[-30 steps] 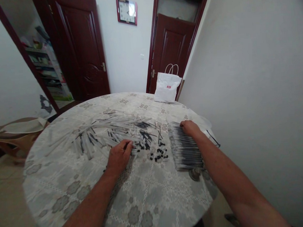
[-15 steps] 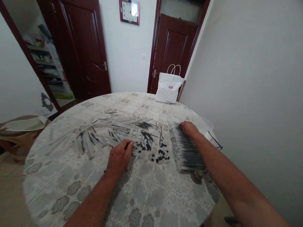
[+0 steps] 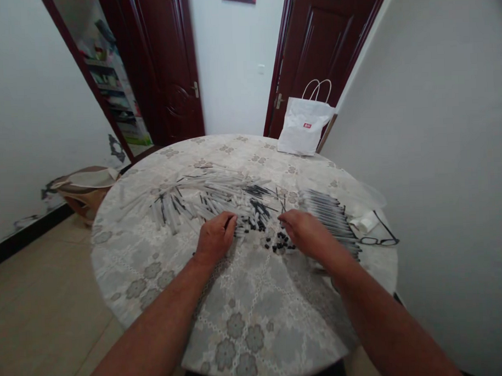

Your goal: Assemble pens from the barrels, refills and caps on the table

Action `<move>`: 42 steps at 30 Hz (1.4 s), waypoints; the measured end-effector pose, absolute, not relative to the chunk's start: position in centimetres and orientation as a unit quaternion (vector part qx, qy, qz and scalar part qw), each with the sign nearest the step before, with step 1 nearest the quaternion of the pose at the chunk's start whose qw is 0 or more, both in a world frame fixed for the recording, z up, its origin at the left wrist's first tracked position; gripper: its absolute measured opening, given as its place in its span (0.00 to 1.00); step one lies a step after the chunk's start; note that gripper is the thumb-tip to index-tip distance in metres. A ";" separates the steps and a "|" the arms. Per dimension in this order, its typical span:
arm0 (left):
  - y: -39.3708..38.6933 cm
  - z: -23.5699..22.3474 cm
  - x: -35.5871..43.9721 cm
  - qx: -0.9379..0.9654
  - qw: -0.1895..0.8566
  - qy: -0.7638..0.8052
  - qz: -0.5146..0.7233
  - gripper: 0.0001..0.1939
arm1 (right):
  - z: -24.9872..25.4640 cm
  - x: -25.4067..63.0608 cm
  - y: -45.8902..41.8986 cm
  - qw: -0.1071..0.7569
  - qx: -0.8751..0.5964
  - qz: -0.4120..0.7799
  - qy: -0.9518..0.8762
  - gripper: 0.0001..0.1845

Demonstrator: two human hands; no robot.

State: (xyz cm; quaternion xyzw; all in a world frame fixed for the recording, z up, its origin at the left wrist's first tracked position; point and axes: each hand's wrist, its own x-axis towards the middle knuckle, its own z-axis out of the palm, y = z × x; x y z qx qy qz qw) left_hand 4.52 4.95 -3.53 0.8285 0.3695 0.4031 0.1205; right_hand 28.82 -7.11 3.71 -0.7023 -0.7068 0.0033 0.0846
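My left hand (image 3: 216, 237) rests on the patterned tablecloth with thumb and fingers pressed together; what they hold, if anything, is hidden. Just beyond it lie white pen parts (image 3: 240, 221) and slim black sticks like pen refills (image 3: 258, 209). My right hand (image 3: 304, 233) is closed in a pinch beside the thin dark sticks (image 3: 283, 200), too small to show what it grips. Small black caps (image 3: 281, 243) are scattered between the hands. Right of my right hand, a neat row of pens (image 3: 328, 210) lies side by side, partly covered by my forearm.
Pale pen tubes (image 3: 169, 213) spread across the table's left half. At the right edge are eyeglasses (image 3: 380, 240) and a white roll (image 3: 365, 222). A white paper bag (image 3: 304, 126) stands at the back. A brown stool (image 3: 84, 196) is on the left.
My right hand has moved left and nearer, from the pen row to beside the loose caps. My left hand stays by the pen parts. The view has tilted down and turned left.
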 end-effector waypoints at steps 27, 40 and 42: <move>5.3 -4.4 4.5 0.827 -0.013 0.377 0.417 0.11 | -3.0 19.5 -5.4 0.075 -0.622 0.018 -0.779 0.06; 4.2 -3.5 4.7 0.832 0.052 0.333 0.441 0.11 | -2.9 20.7 -5.4 0.154 -0.647 0.003 -0.747 0.14; 3.6 -3.3 4.7 0.845 0.069 0.307 0.433 0.11 | -3.0 21.1 -5.2 0.178 -0.655 -0.002 -0.735 0.17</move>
